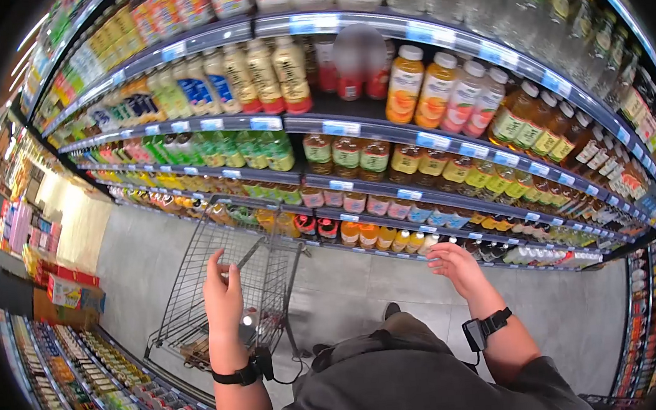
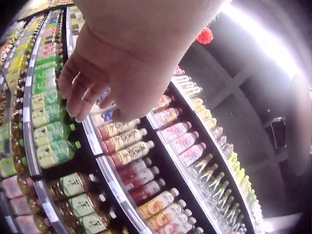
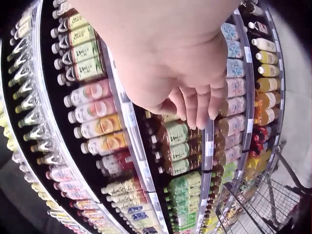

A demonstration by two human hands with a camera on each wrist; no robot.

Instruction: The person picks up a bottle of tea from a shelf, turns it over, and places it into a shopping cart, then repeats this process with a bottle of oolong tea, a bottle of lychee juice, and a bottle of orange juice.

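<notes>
Shelves (image 1: 384, 135) of bottled drinks curve in front of you, tier on tier, with a wire cart (image 1: 219, 291) standing on the floor below and to your left.

Your left hand (image 1: 223, 294) is raised over the cart, fingers loosely bent, thumb out, and it holds nothing. From the left wrist view the same hand (image 2: 105, 83) hangs in front of the shelf with its fingers curled slackly, close to the green bottles (image 2: 51, 131) but not touching them.

Your right hand (image 1: 456, 264) reaches toward the lowest shelf tiers, fingers relaxed and slightly spread, empty as well. The right wrist view shows that hand (image 3: 180, 85) with fingertips pointing at the shelf edge, just above a row of brown tea bottles (image 3: 178, 146) with green labels; whether a fingertip touches the rail you cannot tell from here.

Higher up, orange juice bottles (image 1: 419, 86) stand upright in a row, well apart from both hands.
</notes>
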